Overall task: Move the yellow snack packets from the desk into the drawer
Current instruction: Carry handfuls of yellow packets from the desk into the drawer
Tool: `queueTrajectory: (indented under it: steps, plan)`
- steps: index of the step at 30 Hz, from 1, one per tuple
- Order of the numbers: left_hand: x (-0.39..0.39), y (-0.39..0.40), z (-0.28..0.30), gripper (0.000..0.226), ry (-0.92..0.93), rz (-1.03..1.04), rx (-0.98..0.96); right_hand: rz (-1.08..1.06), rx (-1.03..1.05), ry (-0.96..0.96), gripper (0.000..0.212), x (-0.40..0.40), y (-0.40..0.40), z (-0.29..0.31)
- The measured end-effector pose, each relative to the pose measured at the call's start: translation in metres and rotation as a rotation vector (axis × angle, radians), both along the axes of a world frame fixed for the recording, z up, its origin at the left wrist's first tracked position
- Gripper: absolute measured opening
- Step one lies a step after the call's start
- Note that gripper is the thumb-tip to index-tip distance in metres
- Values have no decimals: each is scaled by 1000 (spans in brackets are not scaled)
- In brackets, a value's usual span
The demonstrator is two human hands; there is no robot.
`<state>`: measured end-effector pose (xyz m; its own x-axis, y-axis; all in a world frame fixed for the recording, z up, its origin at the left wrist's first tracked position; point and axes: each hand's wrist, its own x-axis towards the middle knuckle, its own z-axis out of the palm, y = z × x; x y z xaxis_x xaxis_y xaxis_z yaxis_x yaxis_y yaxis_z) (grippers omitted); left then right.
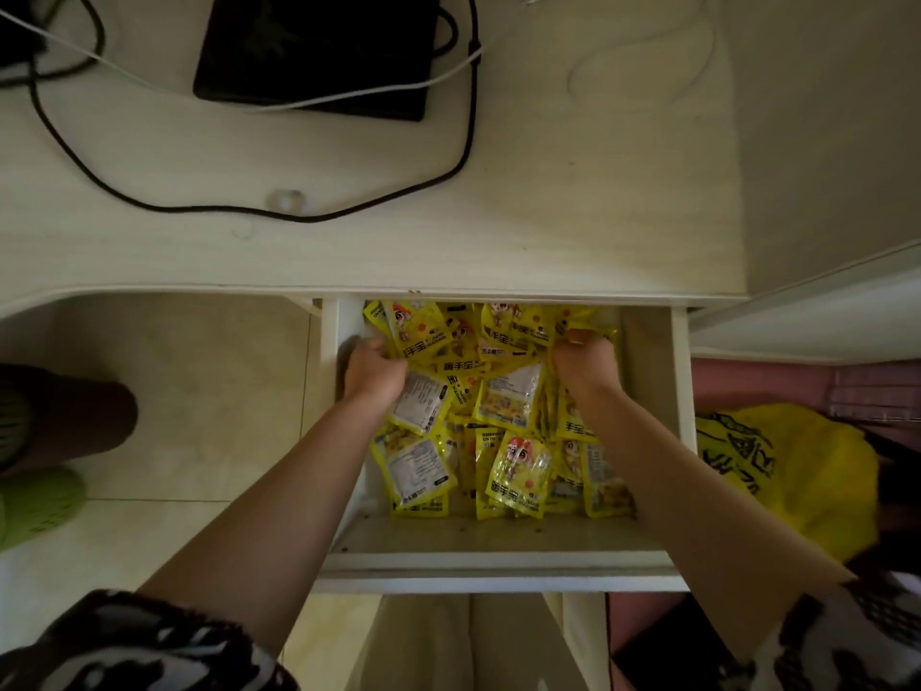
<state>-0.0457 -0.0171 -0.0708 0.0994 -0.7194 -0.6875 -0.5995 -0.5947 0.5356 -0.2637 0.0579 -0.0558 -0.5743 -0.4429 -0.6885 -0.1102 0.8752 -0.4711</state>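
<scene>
Head view: the open drawer [498, 546] is seen from above, pulled out beneath the table [573, 207].
Packets: yellow snack packets [518, 471] are heaped inside the drawer, overlapping at all angles; none are seen on the table.
Packet look: glossy yellow wrappers are printed with a cartoon face and bold black characters; some are turned over, showing white label panels.
Drawer: a pale front strip of its floor is left bare.
Left hand [374, 371]: its fingers are curled into packets at the far left of the pile.
Right hand [583, 361]: its fingers are closed on packets at the far right.
Table: a black flat device [314, 52] and cables [119, 192] are laid there.
Beside drawer: a yellow bag [777, 471] is seen at the right.
</scene>
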Motion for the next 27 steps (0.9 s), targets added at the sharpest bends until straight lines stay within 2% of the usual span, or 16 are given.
queueTrajectory:
  steps: [5,12,18,27]
  plan:
    - [5,35,28,38,-49,-95,-34,90,-23,-5,41,8,26,33]
    - [16,101,70,32,-79,-155,-116,290,-83,-13,27,30,75,74]
    - [40,160,101,25,-71,-64,-213,530,-134,18,37,58,105,97]
    - [117,226,133,26,-137,108,-298,977,-156,82,30,133,120,115]
